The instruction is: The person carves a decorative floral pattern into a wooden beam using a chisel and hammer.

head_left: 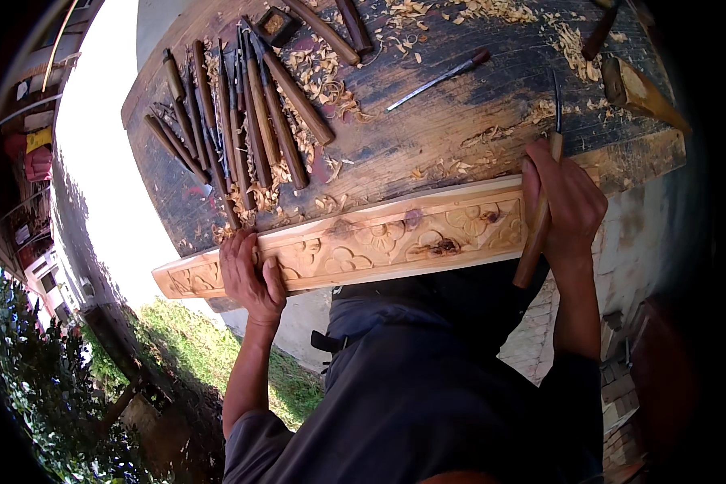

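A long pale wooden board, carved with flowers and leaves, lies along the near edge of the worktable with dark knots in its right half. Near its left end my left hand is closed over it, fingers on the carved face. My right hand is at the board's right end, wrapped round the wooden handle of a carving gouge. The gouge's dark, slightly curved blade points away from me, and its handle end hangs down past the near edge of the board. Some of my right fingers are hidden.
Several carving chisels with wooden handles lie bunched on the worktable at left. One slim chisel lies apart at the middle. A wooden mallet rests at far right. Wood shavings and a small dark square box are also there.
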`<action>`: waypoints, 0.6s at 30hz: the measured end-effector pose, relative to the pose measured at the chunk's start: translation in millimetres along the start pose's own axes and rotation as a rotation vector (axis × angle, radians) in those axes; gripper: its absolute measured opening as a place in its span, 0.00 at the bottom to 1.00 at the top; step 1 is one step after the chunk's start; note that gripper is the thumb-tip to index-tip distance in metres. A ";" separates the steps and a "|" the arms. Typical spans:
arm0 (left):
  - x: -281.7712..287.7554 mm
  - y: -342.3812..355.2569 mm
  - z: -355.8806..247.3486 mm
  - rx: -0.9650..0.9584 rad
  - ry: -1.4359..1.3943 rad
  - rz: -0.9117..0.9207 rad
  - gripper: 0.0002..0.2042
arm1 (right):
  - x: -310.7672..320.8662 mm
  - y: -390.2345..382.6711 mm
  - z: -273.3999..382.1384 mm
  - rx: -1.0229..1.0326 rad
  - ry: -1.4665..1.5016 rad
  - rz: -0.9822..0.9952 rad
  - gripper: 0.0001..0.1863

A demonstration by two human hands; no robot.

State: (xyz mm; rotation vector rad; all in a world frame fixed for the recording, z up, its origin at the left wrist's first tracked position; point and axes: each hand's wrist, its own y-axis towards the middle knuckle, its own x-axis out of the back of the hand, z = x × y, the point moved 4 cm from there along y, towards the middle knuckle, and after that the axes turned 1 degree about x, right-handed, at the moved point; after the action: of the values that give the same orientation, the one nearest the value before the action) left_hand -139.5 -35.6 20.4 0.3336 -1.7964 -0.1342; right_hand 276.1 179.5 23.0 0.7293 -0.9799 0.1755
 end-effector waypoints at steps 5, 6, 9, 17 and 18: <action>-0.8 -0.3 -5.9 -0.033 -0.045 0.037 0.20 | 5.8 3.3 3.7 -0.026 -0.059 0.023 0.19; -1.0 -0.9 -8.4 -0.039 -0.049 0.038 0.20 | 4.9 1.9 0.1 -0.029 -0.057 0.023 0.19; 5.6 -6.4 -5.9 -0.050 -0.010 0.037 0.20 | -0.7 0.8 2.7 -0.027 -0.031 0.009 0.17; 1.5 9.6 -4.5 -0.027 -0.016 -0.056 0.18 | -0.4 8.8 1.2 -0.045 -0.041 -0.057 0.13; 3.2 4.7 -2.6 -0.025 -0.045 -0.056 0.18 | 0.9 9.2 3.8 -0.038 -0.027 -0.063 0.13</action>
State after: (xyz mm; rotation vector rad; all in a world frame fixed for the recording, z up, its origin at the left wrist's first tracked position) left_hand -138.5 -31.9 25.3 0.3664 -1.8287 -0.2047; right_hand 269.8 183.8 29.5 0.7287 -0.9817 0.0922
